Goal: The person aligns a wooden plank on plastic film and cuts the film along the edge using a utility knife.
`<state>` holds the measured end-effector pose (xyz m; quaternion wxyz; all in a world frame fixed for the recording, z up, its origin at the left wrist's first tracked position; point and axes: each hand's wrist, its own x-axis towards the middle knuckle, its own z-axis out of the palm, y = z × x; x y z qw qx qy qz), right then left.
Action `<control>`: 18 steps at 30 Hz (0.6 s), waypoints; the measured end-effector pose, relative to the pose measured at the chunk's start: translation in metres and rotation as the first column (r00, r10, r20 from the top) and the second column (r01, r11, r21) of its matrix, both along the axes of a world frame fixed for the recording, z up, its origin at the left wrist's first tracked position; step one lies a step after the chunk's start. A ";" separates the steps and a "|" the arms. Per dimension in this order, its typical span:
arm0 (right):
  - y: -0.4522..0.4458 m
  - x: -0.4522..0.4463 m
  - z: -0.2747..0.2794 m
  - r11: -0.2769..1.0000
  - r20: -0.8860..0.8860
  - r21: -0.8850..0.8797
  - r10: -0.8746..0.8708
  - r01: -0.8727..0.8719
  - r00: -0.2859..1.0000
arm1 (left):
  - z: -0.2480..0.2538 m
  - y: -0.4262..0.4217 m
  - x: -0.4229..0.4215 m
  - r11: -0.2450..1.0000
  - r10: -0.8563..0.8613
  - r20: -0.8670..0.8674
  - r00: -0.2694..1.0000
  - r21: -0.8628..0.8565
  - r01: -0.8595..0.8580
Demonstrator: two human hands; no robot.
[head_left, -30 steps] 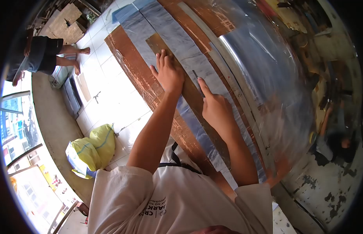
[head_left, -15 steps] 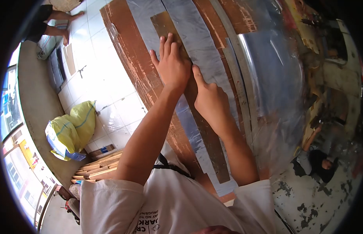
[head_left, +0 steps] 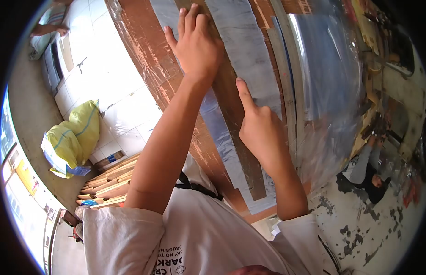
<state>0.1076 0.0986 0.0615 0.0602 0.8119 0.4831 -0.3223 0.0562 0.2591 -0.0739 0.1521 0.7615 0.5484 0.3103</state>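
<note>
A long brown wooden strip (head_left: 238,137) lies over a bluish-grey, film-like sheet (head_left: 249,50), which rests on a brown, scuffed board (head_left: 164,68). My left hand (head_left: 198,49) presses flat on the strip's upper part, fingers spread. Beside the strip's right edge is my right hand (head_left: 262,123), its index finger stretched forward and the other fingers curled under. Whatever the curled fingers hold, if anything, is hidden beneath the hand.
A metal-looking straight bar (head_left: 286,68) and shiny clear plastic sheeting (head_left: 323,68) lie to the right. A yellow sack (head_left: 77,135) and stacked wooden slats (head_left: 114,181) are at left. Another person (head_left: 371,178) is at far right; part of someone's leg (head_left: 45,30) shows upper left.
My right hand has slid along the strip's edge toward my body. My left hand stays pressed on the strip. The whole view has shifted, and the strip's far end is now out of frame.
</note>
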 end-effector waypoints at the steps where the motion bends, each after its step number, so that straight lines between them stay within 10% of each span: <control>1: -0.006 -0.002 -0.002 1.000 -0.001 0.030 -0.005 0.005 1.000 | 0.006 -0.002 -0.001 1.000 -0.001 -0.010 1.000 -0.027 0.000; 18: -0.052 -0.008 0.010 0.995 -0.044 -0.097 -0.005 0.001 0.999 | 0.008 -0.003 -0.005 0.998 -0.025 -0.048 0.999 -0.063 0.022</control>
